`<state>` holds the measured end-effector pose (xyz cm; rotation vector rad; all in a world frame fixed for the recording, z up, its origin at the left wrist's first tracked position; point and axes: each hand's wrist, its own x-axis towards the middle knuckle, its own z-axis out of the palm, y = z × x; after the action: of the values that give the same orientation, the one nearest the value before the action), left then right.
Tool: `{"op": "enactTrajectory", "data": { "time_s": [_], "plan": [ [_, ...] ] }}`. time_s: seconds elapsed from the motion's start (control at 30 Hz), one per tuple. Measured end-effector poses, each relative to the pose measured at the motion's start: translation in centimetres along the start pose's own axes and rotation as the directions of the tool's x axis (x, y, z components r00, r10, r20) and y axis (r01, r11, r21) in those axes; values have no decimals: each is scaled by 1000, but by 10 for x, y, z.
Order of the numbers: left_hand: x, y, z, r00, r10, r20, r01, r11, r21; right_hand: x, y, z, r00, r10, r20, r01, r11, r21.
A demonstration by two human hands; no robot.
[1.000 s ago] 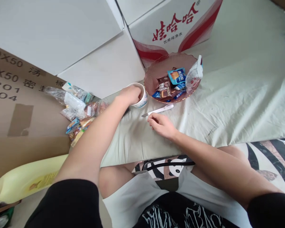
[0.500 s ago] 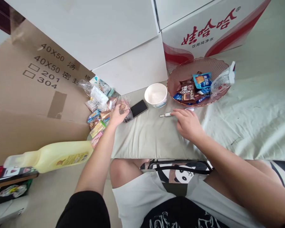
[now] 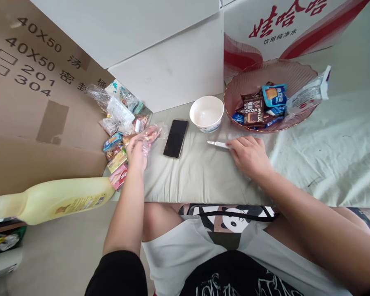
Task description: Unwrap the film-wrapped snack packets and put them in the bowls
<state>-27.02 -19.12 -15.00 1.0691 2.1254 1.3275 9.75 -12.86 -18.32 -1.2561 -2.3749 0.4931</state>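
Note:
My left hand point(image 3: 137, 153) is closed around a clear plastic-wrapped snack point(image 3: 150, 133), at the edge of a heap of packaged snacks point(image 3: 120, 115). A dark smartphone point(image 3: 176, 138) lies flat to the right of it. My right hand point(image 3: 249, 154) rests on the cloth with its fingers curled over a slim white pen-shaped tool point(image 3: 218, 144). The tool's narrow tip points left; its other end is hidden under the fingers. Beyond the tool stands a white bowl point(image 3: 207, 114) with a blue pattern near its base.
A pink ribbed glass bowl point(image 3: 298, 70) holds several snack packets and a white pouch, back right. White cartons point(image 3: 178, 65) line the back, with a brown cardboard box point(image 3: 24, 119) on the left. A large yellow bottle point(image 3: 67, 197) lies near the left edge.
My left hand has moved left with the wrapped snack, uncovering the phone, which now lies turned more lengthwise. My right hand keeps its place over the white tool. The view has shifted a little.

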Motion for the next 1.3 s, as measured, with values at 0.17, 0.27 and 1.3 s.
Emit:
{"op": "enactTrajectory", "data": {
  "time_s": [0.17,0.27,1.3],
  "plan": [
    [-35,24,-4,991,-122,47,129,859,-495,3,-13,-12,995,69,74,-97,858,505],
    [-62,33,23,902,-31,430,277,805,-524,4,-23,-16,919,182,350,-394,456,798],
    [-62,3,65,926,324,195,-361,911,198,3,-2,-31,985,94,147,-146,903,403]
  ]
}}
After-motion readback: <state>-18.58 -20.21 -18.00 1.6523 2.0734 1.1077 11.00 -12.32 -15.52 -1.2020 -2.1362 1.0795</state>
